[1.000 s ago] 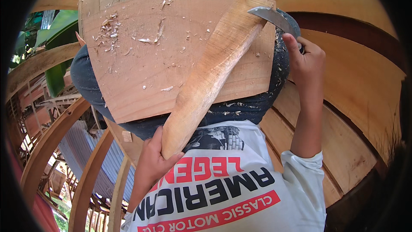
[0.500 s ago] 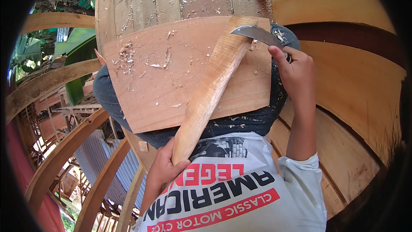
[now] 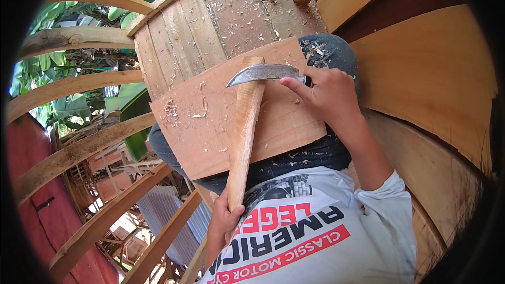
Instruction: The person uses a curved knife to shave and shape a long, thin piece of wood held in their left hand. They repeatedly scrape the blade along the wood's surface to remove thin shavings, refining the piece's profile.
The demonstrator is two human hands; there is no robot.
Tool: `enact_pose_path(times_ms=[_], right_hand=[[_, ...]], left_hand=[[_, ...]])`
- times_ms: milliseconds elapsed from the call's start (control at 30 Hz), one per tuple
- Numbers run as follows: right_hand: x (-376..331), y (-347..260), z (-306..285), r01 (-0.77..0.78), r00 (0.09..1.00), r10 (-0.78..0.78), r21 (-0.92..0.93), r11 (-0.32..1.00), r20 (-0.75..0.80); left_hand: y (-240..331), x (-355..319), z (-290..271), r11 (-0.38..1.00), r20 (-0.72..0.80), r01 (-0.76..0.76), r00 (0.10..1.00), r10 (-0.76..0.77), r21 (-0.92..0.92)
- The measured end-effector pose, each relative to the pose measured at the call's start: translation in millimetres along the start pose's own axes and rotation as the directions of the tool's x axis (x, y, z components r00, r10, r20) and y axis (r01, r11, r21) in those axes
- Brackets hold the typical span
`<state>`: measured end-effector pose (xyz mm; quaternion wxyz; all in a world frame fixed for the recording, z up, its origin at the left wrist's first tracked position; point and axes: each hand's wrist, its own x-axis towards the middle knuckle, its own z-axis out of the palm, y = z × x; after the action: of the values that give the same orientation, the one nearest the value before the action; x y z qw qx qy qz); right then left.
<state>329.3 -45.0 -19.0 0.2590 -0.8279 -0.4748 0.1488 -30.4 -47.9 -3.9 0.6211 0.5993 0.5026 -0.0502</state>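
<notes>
The left hand (image 3: 225, 220) is closed around the near end of a long wooden stick (image 3: 243, 137), its grip tight on the narrow butt just in front of the white shirt (image 3: 315, 242). The stick runs away from the body, lying across a flat board (image 3: 210, 121) on the lap. Beyond the board's middle, the right hand (image 3: 327, 94) is wrapped shut on the handle of a curved blade (image 3: 263, 72), whose edge sits across the stick's far end. The work in hand looks like shaving that far end. The next stroke probably calls for a firm hold on the butt and a controlled draw of the blade. Shavings (image 3: 171, 111) dot the board's left side.
</notes>
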Motion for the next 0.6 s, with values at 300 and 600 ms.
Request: enact_pose_path(times_ms=[300,600], right_hand=[[-3,-4,0,0.036,0.996,-0.037,0.007,0.999,0.083],[9,-4,-8,0.036,0.991,-0.037,0.010,0.999,0.128]], left_hand=[[-14,1,2,0.999,-0.049,-0.028,0.998,0.027,-0.028],[-27,3,-5,0.997,0.016,0.024,1.000,-0.023,-0.077]])
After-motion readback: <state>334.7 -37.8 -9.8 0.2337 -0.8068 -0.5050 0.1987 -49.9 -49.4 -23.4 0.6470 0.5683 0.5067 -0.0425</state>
